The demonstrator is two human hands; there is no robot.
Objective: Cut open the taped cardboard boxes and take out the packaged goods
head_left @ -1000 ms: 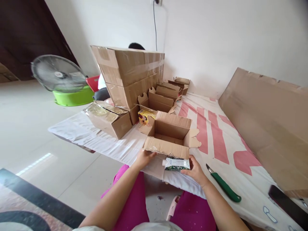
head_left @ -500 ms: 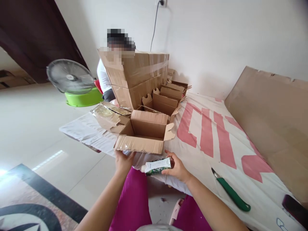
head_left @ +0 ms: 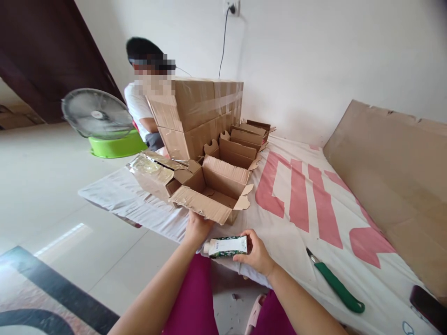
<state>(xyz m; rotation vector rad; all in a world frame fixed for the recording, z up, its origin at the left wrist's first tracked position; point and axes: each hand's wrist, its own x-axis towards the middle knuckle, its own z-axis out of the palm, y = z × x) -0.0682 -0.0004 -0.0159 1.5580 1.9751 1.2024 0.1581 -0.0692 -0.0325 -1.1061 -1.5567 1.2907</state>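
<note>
Nearest, R hand (head_left: 257, 253) at the table's (head_left: 111, 188) near edge: fingers closed round the end of a small capped carton (head_left: 226, 246), thumb on the near side. Carton lies sideways, cap pointing L; can't tell if it touches the table. L hand (head_left: 197, 230) is just L of it, partly under the front flap (head_left: 200, 203) of an open box (head_left: 223, 186); fingers mostly hidden, so can't tell how far open or whether they pinch the card or just prop it.

Step in hand, I'd judge: L hand managing the box while R hand has the carton by its near side. Any lift toward the box mouth would call for height, b/c the flap juts out btwn carton and opening; L hand prob. needs to keep the box put.

Off to R, green-handled knife (head_left: 337, 286), blade bare & pointing away, near R forearm, so mind it; phone (head_left: 428, 304) further R.

Next out: taped box (head_left: 152, 179) right up against the open box, so little room that side. Behind, a row of open boxes (head_left: 237, 151) alongside a tall stack of boxes (head_left: 197, 104); big cardboard sheet (head_left: 384, 186) at R. Beyond: seated person (head_left: 138, 104) partly hidden by the stack, then fan (head_left: 94, 114) w/ green basin (head_left: 118, 145).
</note>
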